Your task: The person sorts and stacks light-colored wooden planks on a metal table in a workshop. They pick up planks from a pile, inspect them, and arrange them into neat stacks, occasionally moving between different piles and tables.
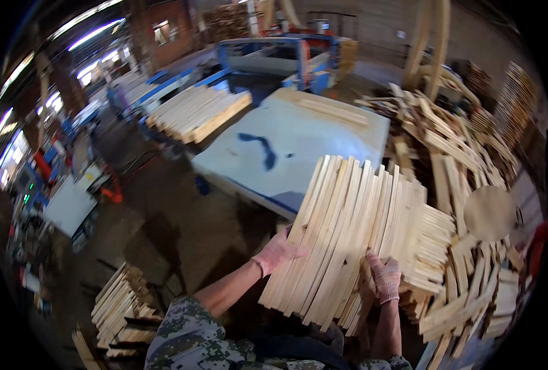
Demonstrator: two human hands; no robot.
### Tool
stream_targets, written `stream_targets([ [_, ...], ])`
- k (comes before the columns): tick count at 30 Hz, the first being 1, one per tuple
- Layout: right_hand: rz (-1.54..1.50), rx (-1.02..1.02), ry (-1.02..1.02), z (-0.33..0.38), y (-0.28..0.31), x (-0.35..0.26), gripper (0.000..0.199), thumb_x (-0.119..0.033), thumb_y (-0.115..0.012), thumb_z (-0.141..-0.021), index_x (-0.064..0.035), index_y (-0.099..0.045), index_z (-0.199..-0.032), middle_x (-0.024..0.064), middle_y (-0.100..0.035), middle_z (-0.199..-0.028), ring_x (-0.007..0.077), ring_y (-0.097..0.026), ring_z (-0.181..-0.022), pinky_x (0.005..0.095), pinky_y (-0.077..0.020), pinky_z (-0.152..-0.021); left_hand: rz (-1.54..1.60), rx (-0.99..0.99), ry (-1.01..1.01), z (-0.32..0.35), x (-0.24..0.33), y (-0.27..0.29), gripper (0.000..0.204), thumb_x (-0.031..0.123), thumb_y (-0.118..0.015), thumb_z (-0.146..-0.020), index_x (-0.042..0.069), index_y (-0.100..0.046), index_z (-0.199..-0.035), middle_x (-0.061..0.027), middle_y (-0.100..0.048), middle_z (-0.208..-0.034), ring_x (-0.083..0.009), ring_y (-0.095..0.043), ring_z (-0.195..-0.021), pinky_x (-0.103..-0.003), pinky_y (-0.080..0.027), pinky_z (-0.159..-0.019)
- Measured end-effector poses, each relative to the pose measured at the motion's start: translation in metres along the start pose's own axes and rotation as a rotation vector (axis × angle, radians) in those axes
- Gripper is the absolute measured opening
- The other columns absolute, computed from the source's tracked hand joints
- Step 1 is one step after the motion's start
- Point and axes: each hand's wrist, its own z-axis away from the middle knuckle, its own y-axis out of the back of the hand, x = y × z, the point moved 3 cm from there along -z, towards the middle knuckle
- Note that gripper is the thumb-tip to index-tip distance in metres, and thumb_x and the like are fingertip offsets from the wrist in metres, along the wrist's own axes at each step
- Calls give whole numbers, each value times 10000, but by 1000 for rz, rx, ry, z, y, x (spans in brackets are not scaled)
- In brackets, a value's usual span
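Note:
A row of pale wooden strips point(329, 240), lying side by side, stretches in front of me between my two gloved hands. My left hand point(279, 251), in a pinkish work glove, grips the row's left edge. On the near right side, my right hand point(385, 277) presses its thumb on the strips, while its other fingers are mostly hidden. More strips point(435, 246) are stacked just to the right of the row; where the held ones end and the stack begins is hard to tell.
Ahead is a pale worktable point(224, 157) with a dark stain and a few strips at its far edge. Thick timber pieces point(200, 111) sit beyond on a blue-framed machine point(261, 52). Loose offcuts point(453, 142) pile up at right. Another strip stack point(120, 308) stands low at left.

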Motion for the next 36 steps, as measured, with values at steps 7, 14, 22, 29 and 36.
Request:
stream_targets([
  [7,297,-74,50,-55,-151,-141,717,-563,-838,-858,116,-746,-1070,225,-783,-907,299,-765,-874,426,-581,-810,-112,38,112,-107,17,173,715,195,-915,-764,-68,-597,-1349,-157,-715,-1189,-225,-708,-1035,-383,-590,-937],
  [14,183,-125,231,-150,-246,-186,665,-557,-679,-990,96,-752,-888,194,-763,-814,279,-702,-797,505,-536,-791,-408,178,144,-203,53,249,1104,369,-1006,-662,-142,-491,-1495,-284,-596,-1480,-332,-584,-1361,-410,-497,-1128],
  [22,-253,-350,37,-244,-299,-201,654,-522,-614,-1062,102,-757,-1195,177,-799,-1101,247,-719,-972,399,-567,-898,-970,49,191,-330,91,294,1100,783,-809,-724,-88,-647,-1377,-291,-622,-1429,-425,-610,-1338,-479,-514,-1112],
  [29,-127,-335,155,-301,-355,-251,624,-451,-579,-1098,114,-690,-1339,188,-760,-1289,262,-691,-1156,404,-557,-1001,-806,56,157,-413,115,358,980,677,-912,-684,-25,-706,-1335,-237,-740,-1190,-345,-721,-1057,-446,-591,-949],
  [36,55,-104,-35,-314,-393,-339,643,-512,-748,-873,67,-776,-1152,182,-794,-1038,255,-735,-951,384,-544,-905,-229,-172,76,-468,89,434,785,462,-906,-855,-69,-658,-1377,-146,-757,-1234,-214,-694,-1075,-347,-553,-1001],
])
